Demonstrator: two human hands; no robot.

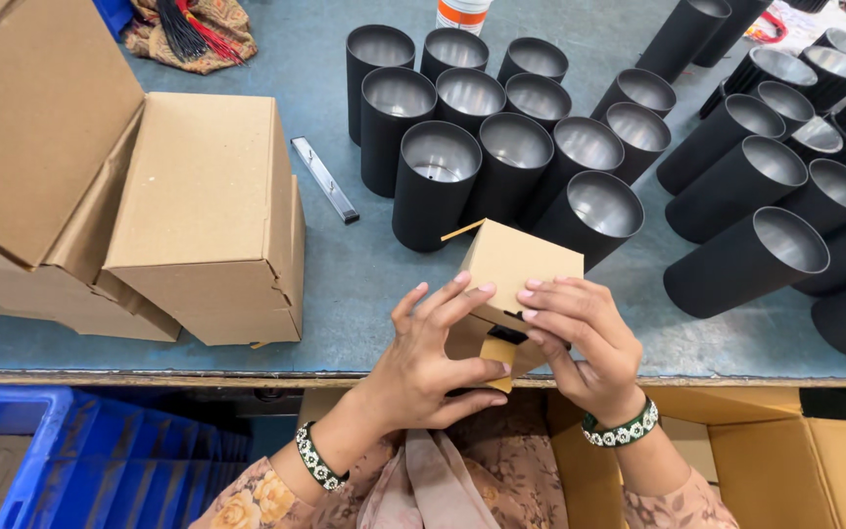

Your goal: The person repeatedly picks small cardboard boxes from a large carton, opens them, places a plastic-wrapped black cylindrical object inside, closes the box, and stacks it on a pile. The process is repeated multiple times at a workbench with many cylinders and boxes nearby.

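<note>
Hands closing a small cardboard box (519, 263) at the near edge of the blue-grey worktable (364, 274). Left hand (433, 367) is gripping the box's near left corner, fingers spread up its side and thumb pressing a loose flap (497, 351) from below. Right hand (585, 348) is clasping the right side, fingertips (533, 290) lying flat on the top panel. The box is tilting above the table edge, held clear of the surface, with a dark object just showing in its open near end.

Risk, as a judgement: since the near end is not yet shut and the box is hanging over the gap between table and lap, a slackening grip could let the contents slide out; a forced flap could crease or tear.

Containers: black cylindrical housings (501, 147), open-topped with silvery interiors, are standing in a tight cluster at far centre, all appearing empty; a second group (785, 176) is lying tilted at far right. Larger closed cartons (208, 216) are resting at left, contents hidden. A blue plastic crate (12, 451) is sitting near left below the table, and an open cardboard carton (795, 460) near right; what either holds cannot be told. A slim metal strip (324, 179) is lying between cartons and housings.
</note>
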